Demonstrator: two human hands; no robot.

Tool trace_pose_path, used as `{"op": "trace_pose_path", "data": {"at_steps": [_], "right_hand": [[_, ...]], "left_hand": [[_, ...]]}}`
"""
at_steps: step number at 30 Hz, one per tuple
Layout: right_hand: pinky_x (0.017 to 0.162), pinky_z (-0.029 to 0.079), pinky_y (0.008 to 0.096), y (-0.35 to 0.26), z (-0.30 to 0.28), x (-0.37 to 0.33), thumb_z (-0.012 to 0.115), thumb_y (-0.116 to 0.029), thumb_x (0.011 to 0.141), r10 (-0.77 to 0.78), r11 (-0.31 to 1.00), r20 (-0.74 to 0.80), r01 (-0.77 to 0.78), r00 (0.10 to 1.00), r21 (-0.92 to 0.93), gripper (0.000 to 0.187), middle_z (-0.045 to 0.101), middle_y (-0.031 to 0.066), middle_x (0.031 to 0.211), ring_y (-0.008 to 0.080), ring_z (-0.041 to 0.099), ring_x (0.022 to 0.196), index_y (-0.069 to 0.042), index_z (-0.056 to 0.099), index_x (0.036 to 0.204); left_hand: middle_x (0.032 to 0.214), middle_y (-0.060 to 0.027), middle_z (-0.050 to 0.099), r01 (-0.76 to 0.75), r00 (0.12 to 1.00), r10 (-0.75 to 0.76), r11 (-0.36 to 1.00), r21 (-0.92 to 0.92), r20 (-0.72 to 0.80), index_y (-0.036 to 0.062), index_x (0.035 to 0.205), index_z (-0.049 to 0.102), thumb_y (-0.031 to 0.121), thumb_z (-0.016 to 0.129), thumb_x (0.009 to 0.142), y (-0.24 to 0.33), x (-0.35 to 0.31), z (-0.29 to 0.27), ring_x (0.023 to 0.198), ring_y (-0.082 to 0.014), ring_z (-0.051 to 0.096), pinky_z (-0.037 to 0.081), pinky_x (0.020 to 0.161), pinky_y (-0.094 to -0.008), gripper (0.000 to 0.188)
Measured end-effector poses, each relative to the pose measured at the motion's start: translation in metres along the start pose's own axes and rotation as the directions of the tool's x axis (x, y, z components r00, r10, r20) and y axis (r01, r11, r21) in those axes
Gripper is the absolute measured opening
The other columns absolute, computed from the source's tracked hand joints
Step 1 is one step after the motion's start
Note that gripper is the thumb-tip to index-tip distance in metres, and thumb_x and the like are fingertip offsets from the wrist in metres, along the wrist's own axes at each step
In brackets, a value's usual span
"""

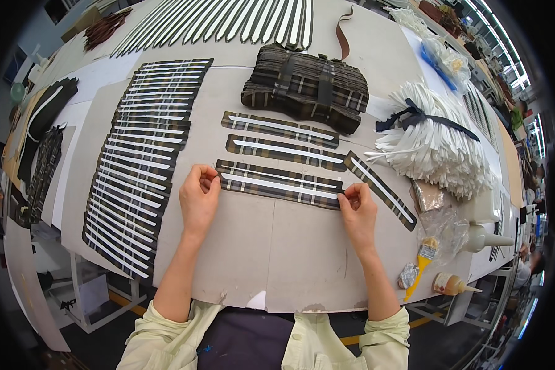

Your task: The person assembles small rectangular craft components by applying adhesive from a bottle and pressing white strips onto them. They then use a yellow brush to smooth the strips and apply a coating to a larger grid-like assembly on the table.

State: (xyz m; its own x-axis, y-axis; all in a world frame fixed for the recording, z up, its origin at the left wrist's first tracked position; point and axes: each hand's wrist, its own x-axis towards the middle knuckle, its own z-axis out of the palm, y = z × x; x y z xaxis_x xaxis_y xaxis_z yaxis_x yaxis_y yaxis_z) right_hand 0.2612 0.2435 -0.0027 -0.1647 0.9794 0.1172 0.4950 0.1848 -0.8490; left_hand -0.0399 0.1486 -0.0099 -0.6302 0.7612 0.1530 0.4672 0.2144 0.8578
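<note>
Right in front of me lies a dark plaid fabric strip [262, 190] with a long narrow white strip [277, 187] along it. At its left end my left hand [200, 196] is closed, thumb and finger pinched on the white strip's tip. My right hand [358, 216] pinches the opposite tip. Whether the fabric edge is also caught in the fingers is hidden. Beyond sit two more plaid strips [271, 127], [253, 151], each bearing a white strip. A further plaid strip with a white strip [382, 191] slants away beside my right hand.
Rows of strip-lined plaid pieces [135, 142] cover the left. A tied plaid fabric bundle [302, 86] stands ahead, a tied white-strip bundle [435, 148] at right. Near the right edge lie a yellow-handled brush [422, 262], a nozzle bottle [448, 284] and a plastic bag [444, 234].
</note>
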Motion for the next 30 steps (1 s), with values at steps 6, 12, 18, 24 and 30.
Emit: {"op": "trace_pose_path", "data": {"at_steps": [6,12,18,24,30], "right_hand": [[0.061,0.047,0.0289,0.001,0.003,-0.001,0.068,0.004,0.084,-0.057,0.996,0.001,0.057,0.998,-0.068,0.015,0.06,0.0067,0.08,0.0151,0.055,0.065,-0.001,0.055,0.09],[0.062,0.049,0.0318,0.002,0.007,-0.001,0.067,0.005,0.081,-0.14,0.978,0.013,0.14,0.99,-0.153,0.015,0.06,0.0094,0.084,0.0207,0.058,0.067,-0.001,0.056,0.09],[0.067,0.05,0.0382,0.001,0.007,-0.004,0.065,0.003,0.083,-0.225,0.903,0.028,0.219,0.974,-0.37,0.018,0.059,0.0095,0.097,0.0253,0.061,0.072,-0.004,0.056,0.096],[0.068,0.049,0.0379,0.011,-0.009,-0.001,0.06,0.0,0.087,-0.079,0.968,-0.022,0.071,0.997,-0.242,0.021,0.06,0.0099,0.102,0.025,0.061,0.072,-0.004,0.056,0.107],[0.07,0.049,0.0354,0.011,-0.028,0.036,0.063,-0.005,0.088,-0.131,0.959,-0.039,0.117,0.991,-0.257,0.007,0.063,0.0102,0.086,0.0257,0.062,0.073,-0.003,0.067,0.093]], "left_hand": [[0.083,-0.0064,0.063,-0.116,0.993,0.116,0.987,0.108,0.007,0.0011,0.091,0.063,-0.004,0.064,0.084,0.001,-0.003,0.002,0.063,-0.0154,0.059,0.05,0.06,-0.0289,0.008],[0.087,-0.0064,0.063,-0.169,0.985,0.17,0.977,0.132,0.003,0.0015,0.091,0.067,-0.005,0.063,0.084,-0.003,-0.005,0.004,0.063,-0.0163,0.059,0.051,0.06,-0.0296,0.011],[0.088,-0.0085,0.061,-0.207,0.977,0.212,0.965,0.162,-0.012,0.0005,0.097,0.064,-0.005,0.062,0.083,-0.006,-0.007,0.007,0.07,-0.0188,0.06,0.051,0.067,-0.0326,0.015],[0.095,-0.0121,0.061,-0.068,0.998,0.068,0.993,0.098,-0.002,-0.0017,0.105,0.058,-0.004,0.058,0.084,-0.001,-0.006,0.002,0.076,-0.0227,0.062,0.05,0.071,-0.0358,0.021],[0.092,-0.0125,0.065,-0.132,0.979,0.135,0.991,0.025,-0.152,-0.0016,0.107,0.063,0.0,0.056,0.088,0.007,0.022,-0.009,0.081,-0.0248,0.064,0.052,0.074,-0.0365,0.021]]}}
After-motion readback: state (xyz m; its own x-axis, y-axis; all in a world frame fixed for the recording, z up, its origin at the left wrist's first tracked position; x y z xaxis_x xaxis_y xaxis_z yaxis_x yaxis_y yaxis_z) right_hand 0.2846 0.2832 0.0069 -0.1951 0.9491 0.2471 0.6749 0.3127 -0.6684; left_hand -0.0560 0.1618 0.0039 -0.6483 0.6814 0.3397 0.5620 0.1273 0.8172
